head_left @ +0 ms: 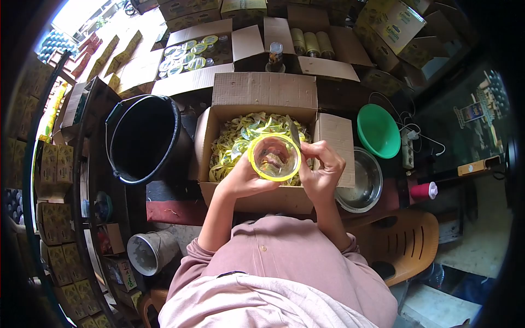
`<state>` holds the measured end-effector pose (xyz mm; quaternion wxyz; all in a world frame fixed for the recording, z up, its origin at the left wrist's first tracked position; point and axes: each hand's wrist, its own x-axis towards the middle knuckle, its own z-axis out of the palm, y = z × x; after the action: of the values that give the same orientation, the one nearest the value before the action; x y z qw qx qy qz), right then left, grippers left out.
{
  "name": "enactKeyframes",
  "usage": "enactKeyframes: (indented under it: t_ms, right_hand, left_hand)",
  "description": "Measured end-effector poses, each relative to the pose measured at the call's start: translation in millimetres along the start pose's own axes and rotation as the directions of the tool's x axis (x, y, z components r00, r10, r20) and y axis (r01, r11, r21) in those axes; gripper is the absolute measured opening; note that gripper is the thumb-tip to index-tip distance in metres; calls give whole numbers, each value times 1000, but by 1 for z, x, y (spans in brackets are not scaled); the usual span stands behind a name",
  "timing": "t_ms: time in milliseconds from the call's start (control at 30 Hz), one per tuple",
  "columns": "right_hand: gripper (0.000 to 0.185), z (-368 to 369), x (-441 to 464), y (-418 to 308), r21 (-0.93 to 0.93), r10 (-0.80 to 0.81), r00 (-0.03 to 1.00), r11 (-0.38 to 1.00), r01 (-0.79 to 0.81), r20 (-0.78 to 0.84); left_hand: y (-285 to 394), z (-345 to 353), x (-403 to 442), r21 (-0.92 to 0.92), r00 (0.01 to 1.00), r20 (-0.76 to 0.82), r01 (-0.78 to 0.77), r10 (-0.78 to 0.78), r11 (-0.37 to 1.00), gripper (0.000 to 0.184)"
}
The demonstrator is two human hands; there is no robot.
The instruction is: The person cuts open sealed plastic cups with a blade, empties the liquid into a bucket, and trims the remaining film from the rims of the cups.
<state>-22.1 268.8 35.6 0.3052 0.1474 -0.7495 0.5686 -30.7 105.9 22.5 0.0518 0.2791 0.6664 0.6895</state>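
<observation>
My left hand (pixel 243 177) is wrapped round the left side of a clear plastic cup (pixel 274 157) with a yellow rim. The cup's open mouth faces the camera, and some dark and pale contents show inside. At the cup's right edge, my right hand (pixel 324 167) pinches a thin blade-like piece (pixel 295 133) that points up past the rim. Both hands are above the near side of an open cardboard box (pixel 264 90), which holds a heap of yellow-green wrapped packets (pixel 235 143).
A black bucket (pixel 143 139) stands left of the box. To the right are a green basin (pixel 378 131), a metal bowl (pixel 361 183) and a pink spool (pixel 421 191). Behind are a box of lidded cups (pixel 191 54), a jar (pixel 275 54) and a box of yellow rolls (pixel 311 44).
</observation>
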Motion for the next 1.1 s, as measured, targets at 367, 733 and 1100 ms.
enactKeyframes:
  t_ms: [367,733,1100]
  right_hand:
    - [13,5,-4,0,-22,30,996,999,-32,-85]
    - [13,7,-12,-6,-153,-101,990,984,85,-94]
    - [15,8,-12,-13,-194,-115,991,976,101,-65]
  left_hand:
    - [-24,5,0,-42,969,-234,-96,84,994,69]
    - [-11,7,-2,-14,962,-265,-73,66,997,69]
    - [-14,7,-2,101,939,-315,-116,142,988,70]
